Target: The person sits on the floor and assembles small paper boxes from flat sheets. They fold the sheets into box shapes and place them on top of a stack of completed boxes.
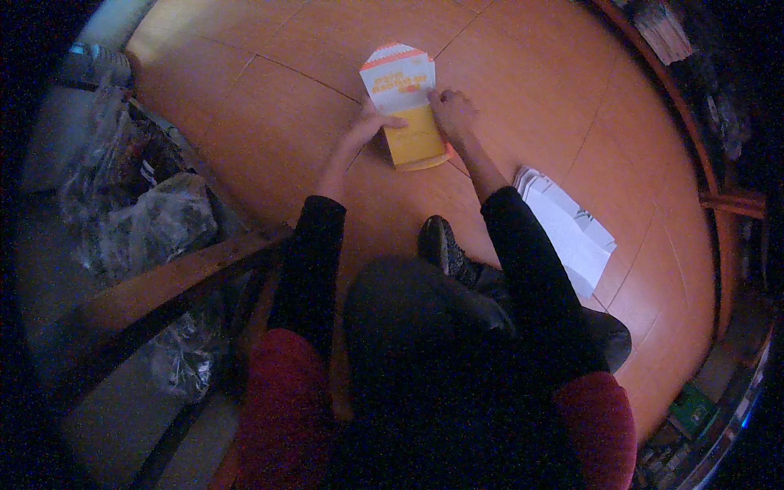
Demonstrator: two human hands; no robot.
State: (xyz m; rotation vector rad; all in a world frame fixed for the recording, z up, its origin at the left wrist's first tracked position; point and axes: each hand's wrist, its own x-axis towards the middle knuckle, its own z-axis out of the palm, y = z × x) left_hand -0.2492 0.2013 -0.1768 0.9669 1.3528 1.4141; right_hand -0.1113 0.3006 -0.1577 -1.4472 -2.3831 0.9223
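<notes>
The yellow and white paper packet [406, 106] lies flat on the wooden floor [269, 122], long axis running away from the person, left hand [367, 124] pinching its left edge, right hand [452, 109] pressing its right edge.

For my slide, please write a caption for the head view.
Both hands, left hand and right hand, press a yellow-and-white paper bag on the wooden floor.

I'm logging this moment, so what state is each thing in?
Yellow and white paper bag: flat on the floor, top flap up.
Left hand: pressing on the bag's left edge.
Right hand: pressing on the bag's right edge.
Stack of white bags: lying flat, untouched.
Clear plastic bags: crumpled, heaped.
</notes>
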